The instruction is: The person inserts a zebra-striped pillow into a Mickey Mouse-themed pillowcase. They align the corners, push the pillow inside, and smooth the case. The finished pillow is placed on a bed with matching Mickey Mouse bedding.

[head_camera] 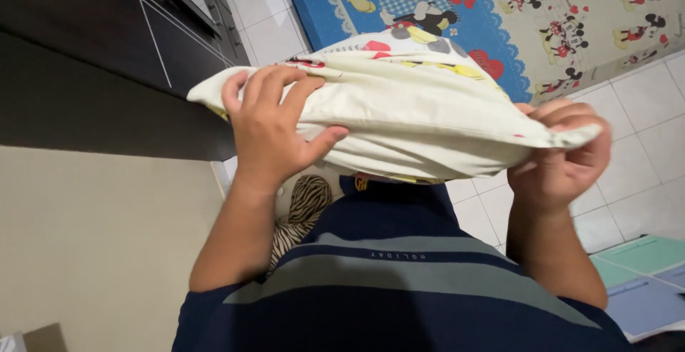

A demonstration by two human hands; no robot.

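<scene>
1. The left hand (267,127) lies over the left end of a cream pillowcase (414,106), fingers spread and curled down over the top fold, thumb pressed in from the side, so a bunch of the cloth is pinched between thumb and fingers.
2. The right hand (560,156) grips the right end of the same pillowcase: its fingers are closed tight around a gathered corner, and the cloth pokes out just past the fingertips.
3. The pillowcase hangs in the air between the two hands, in front of the person's chest, stretched roughly level and sagging a little in the middle (its print shows in red, yellow and grey patches along the upper edge).
4. Beneath it is the person's dark blue shirt with grey stripes (399,281), and to the left of the shirt a zebra-striped cloth (303,213) shows near the left forearm.
5. Beyond the pillowcase, on the white tiled floor (642,109), lies a mattress with a blue-bordered cartoon mouse sheet (571,17).
6. A dark cabinet (85,45) runs along the upper left, with a plain beige surface (100,245) below it.
7. At the lower right, pale green and blue folders (642,281) rest on the floor, well apart from both hands.
</scene>
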